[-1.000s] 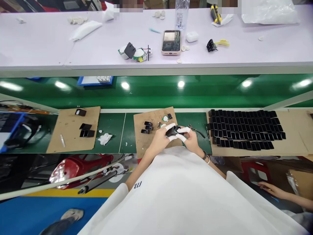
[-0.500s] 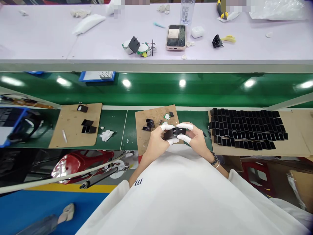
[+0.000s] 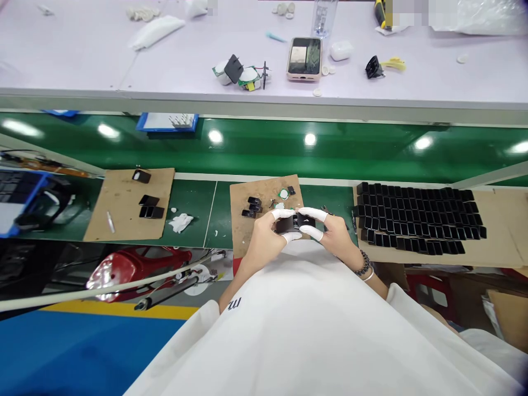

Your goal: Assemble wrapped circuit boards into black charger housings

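My left hand (image 3: 266, 237) is closed on a black plastic casing (image 3: 284, 225), pinched between thumb and fingers that wear white finger cots. A second black plastic piece (image 3: 306, 219) is gripped by my right hand (image 3: 335, 236), also with white cots on its fingertips. The two pieces meet end to end in front of my apron; whether they are joined I cannot tell. Behind the hands lies a brown board (image 3: 241, 236) carrying several small black casings (image 3: 252, 207) and a round green-edged circuit board (image 3: 284, 194).
Rows of black casings (image 3: 421, 212) fill cardboard at the right. Another brown board (image 3: 124, 225) at the left bears a few casings and a white pen (image 3: 110, 221). Crumpled tissue (image 3: 180, 223) lies between the boards. On the raised shelf (image 3: 165, 71) are a phone (image 3: 304, 59) and opened chargers (image 3: 243, 74).
The black piece in my right hand has turned slightly and sits closer in line with the left one. The view has shifted a little. A passer-by's foot has left the lower left.
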Tool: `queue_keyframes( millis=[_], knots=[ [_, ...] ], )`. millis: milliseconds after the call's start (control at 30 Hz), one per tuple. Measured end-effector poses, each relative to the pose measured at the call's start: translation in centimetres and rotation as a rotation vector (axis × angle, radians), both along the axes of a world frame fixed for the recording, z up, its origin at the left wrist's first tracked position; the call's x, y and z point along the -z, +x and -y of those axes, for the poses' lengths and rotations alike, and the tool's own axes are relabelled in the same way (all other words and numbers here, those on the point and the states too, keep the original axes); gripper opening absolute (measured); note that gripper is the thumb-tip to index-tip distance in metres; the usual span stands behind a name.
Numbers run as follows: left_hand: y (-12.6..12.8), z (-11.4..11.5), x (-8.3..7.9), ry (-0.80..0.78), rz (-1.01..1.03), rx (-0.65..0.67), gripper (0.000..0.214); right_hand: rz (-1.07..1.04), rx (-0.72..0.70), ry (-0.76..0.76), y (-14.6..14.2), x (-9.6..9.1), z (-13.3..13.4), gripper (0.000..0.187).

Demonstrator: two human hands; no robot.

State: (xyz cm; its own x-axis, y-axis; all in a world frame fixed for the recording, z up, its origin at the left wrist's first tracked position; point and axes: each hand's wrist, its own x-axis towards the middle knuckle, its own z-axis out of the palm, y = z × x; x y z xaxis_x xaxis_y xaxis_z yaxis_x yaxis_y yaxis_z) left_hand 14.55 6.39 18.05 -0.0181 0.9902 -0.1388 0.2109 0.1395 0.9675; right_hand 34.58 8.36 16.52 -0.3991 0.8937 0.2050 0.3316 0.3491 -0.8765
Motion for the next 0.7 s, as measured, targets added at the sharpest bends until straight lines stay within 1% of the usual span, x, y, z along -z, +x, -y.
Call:
queue_keyframes(
  millis=[100, 233, 367, 500, 600, 633, 700],
  knots=[
    [0.0, 0.1, -0.3, 0.018, 0.009, -0.002, 0.045, -0.039, 0.002, -0.012, -0.2, -0.3, 0.2, 0.035],
    [0.0, 0.2, -0.3, 0.04, 0.007, -0.012, 0.044, -0.122, -0.025, -0.115, -0.6, -0.8, 0.2, 0.032],
    [0.1, 0.4, 0.2, 0.07, -0.036, -0.022, 0.041, -0.197, 0.05, -0.247, -1.0, -0.5, 0.1, 0.03],
    [0.2, 0.3, 0.6, 0.116, -0.085, -0.009, 0.041, -0.351, 0.112, -0.364, -1.6, 0.1, 0.4, 0.038],
    [0.2, 0.0, 0.3, 0.089, -0.043, 0.011, 0.045, -0.504, 0.204, -0.375, -2.1, 0.4, 0.9, 0.042],
    [0.2, -0.1, 0.1, 0.079, -0.025, 0.019, 0.047, -0.539, 0.218, -0.366, -2.3, 0.5, 1.1, 0.04],
    [0.2, -0.3, -0.3, 0.076, 0.005, 0.04, 0.051, -0.577, 0.199, -0.324, -2.4, 0.6, 1.1, 0.031]
  ],
)
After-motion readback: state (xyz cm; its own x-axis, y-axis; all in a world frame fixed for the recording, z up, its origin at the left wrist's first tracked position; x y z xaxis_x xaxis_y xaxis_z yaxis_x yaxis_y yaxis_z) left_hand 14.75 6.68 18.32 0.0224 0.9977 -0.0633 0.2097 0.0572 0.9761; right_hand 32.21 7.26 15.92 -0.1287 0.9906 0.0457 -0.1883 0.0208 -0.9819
